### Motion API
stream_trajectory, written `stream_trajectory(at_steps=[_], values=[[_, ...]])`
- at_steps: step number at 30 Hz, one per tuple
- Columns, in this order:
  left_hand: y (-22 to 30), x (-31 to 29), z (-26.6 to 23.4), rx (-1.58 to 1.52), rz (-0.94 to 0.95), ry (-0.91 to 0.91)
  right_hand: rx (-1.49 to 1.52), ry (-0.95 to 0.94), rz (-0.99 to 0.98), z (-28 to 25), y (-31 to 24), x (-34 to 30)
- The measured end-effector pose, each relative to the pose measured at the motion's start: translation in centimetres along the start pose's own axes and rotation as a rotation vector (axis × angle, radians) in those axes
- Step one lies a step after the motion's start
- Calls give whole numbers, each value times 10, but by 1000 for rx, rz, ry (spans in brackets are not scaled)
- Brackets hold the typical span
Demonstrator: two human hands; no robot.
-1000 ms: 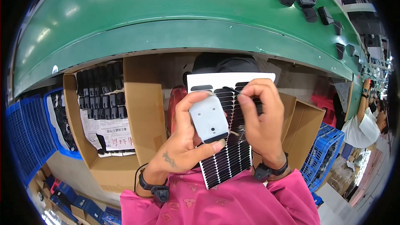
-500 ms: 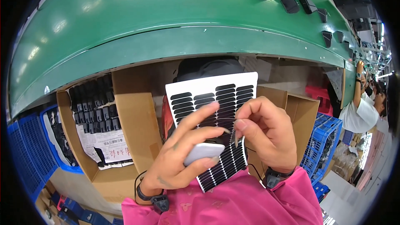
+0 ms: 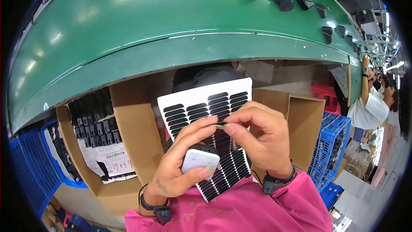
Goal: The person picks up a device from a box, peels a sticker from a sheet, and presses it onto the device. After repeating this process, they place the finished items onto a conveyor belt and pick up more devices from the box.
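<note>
L hand [image 3: 178, 161]: fingers clamped on white device [image 3: 200, 163]; R hand [image 3: 264, 139]: fingers pinched on thin wire [image 3: 220, 126], both over striped panel [image 3: 219, 102]. Cardboard box [image 3: 139, 133], far L: rows of blk parts [image 3: 98, 132] on printed paper [image 3: 112, 158]; blue bin [image 3: 77, 184] alongside: more blk pcs [image 3: 63, 152].

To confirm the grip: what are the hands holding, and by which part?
Left hand: a pale, rounded, plastic-looking case, thumb over its lower edge. Right hand: a thin pale strand, pinched; which part is unclear.
</note>
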State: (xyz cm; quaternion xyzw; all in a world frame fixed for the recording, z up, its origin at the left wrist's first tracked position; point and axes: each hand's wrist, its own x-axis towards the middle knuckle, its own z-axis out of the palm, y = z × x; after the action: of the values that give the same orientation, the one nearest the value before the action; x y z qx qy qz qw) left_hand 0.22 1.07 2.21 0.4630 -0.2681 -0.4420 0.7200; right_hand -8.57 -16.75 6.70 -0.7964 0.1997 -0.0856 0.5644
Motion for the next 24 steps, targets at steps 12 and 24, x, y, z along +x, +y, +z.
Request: stream_trajectory(at_steps=[12,24], values=[[5,6,0,320,135,-98,-68,20,-19,-6,3,2],[7,1,29,62,-66,106,370,24,-73,-1,-12,-17]])
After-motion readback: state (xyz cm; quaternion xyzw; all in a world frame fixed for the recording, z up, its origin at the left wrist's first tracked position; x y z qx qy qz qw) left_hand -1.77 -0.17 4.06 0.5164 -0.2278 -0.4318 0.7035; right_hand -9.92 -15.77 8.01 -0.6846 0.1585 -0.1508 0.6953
